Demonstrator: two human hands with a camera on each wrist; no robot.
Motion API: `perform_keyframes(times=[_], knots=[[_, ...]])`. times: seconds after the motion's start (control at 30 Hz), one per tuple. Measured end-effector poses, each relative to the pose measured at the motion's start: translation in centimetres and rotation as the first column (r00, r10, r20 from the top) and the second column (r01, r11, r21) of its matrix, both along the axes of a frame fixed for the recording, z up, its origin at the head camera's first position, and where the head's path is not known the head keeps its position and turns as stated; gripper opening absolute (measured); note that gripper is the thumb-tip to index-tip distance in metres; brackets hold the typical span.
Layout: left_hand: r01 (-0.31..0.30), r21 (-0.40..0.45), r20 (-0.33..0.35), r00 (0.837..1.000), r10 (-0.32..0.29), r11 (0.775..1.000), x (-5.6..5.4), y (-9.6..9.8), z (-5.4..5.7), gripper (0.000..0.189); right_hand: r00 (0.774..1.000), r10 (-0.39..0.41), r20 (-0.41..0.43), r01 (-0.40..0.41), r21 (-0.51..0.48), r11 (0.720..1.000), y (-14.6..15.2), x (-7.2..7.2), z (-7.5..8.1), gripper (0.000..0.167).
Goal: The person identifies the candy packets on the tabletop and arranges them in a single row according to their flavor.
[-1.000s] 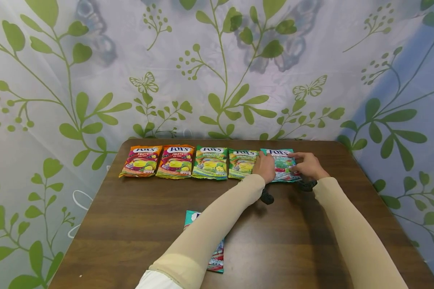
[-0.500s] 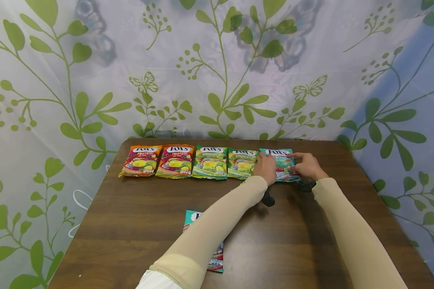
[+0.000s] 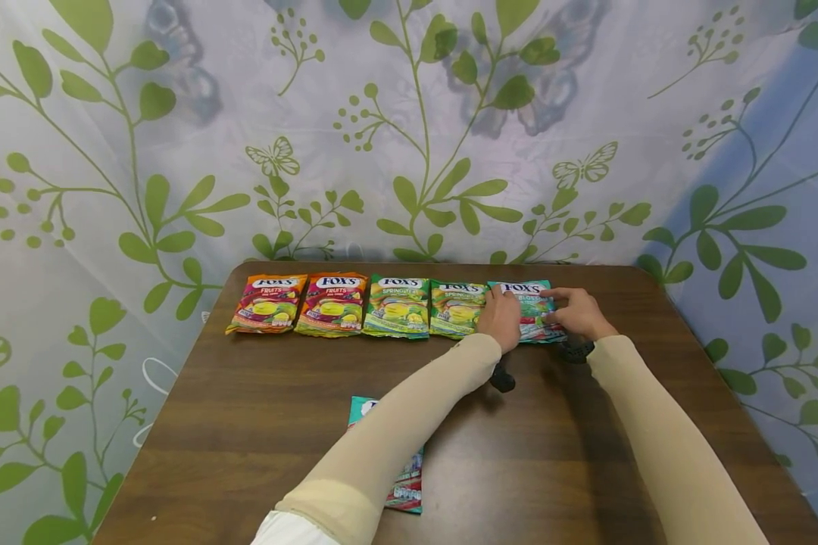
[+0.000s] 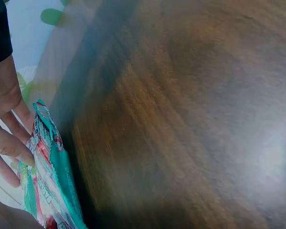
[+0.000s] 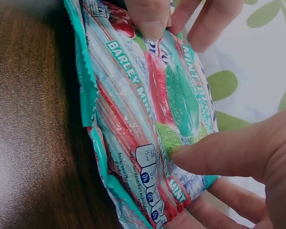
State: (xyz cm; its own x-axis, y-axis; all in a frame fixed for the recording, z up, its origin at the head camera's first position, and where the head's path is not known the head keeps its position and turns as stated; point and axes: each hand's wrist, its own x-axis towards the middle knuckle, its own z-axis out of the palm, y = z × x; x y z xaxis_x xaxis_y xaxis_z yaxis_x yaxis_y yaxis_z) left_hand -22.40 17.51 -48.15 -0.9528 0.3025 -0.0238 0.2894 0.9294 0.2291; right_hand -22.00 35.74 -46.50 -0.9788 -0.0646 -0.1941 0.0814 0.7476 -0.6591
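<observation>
A teal Fox's mint candy bag (image 3: 533, 310) lies at the right end of a row of candy bags. My left hand (image 3: 501, 319) pinches its left edge, and my right hand (image 3: 582, 313) holds the right edge. In the right wrist view, the right thumb (image 5: 205, 153) presses on the bag's printed front while fingers reach behind its edge. The left thumb (image 5: 150, 21) touches the other end of that front. From the left wrist, the teal bag (image 4: 52, 176) shows side-on, its lower seam towards the camera. Part of its front is hidden by the hands.
Left of it stand two green Spring Tea bags (image 3: 395, 306) (image 3: 457, 309) and two orange-red Fruits bags (image 3: 330, 304) (image 3: 267, 304). A second teal bag (image 3: 407, 484) lies nearer on the brown table (image 3: 245, 424), partly under the left forearm. A leaf-patterned curtain (image 3: 409, 136) hangs behind.
The teal bag has shifted very slightly left, towards the green one, with both hands still on it. Otherwise the row and the nearer bag stay put.
</observation>
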Motion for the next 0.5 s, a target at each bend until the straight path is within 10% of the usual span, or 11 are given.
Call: perform_keyframes(times=[0.3,0.5], knots=[[0.091,0.331,-0.015,0.996,-0.091,0.939,-3.2,-1.5,-4.8,0.044,0.999,0.014,-0.052,-0.012,0.045,0.999,-0.5,0.8,0.6,0.058],[0.160,0.452,0.004,0.983,-0.181,0.878,-3.1,-5.5,-3.4,0.041,0.987,0.038,-0.154,-0.026,0.081,0.996,-1.3,1.9,1.3,0.053]])
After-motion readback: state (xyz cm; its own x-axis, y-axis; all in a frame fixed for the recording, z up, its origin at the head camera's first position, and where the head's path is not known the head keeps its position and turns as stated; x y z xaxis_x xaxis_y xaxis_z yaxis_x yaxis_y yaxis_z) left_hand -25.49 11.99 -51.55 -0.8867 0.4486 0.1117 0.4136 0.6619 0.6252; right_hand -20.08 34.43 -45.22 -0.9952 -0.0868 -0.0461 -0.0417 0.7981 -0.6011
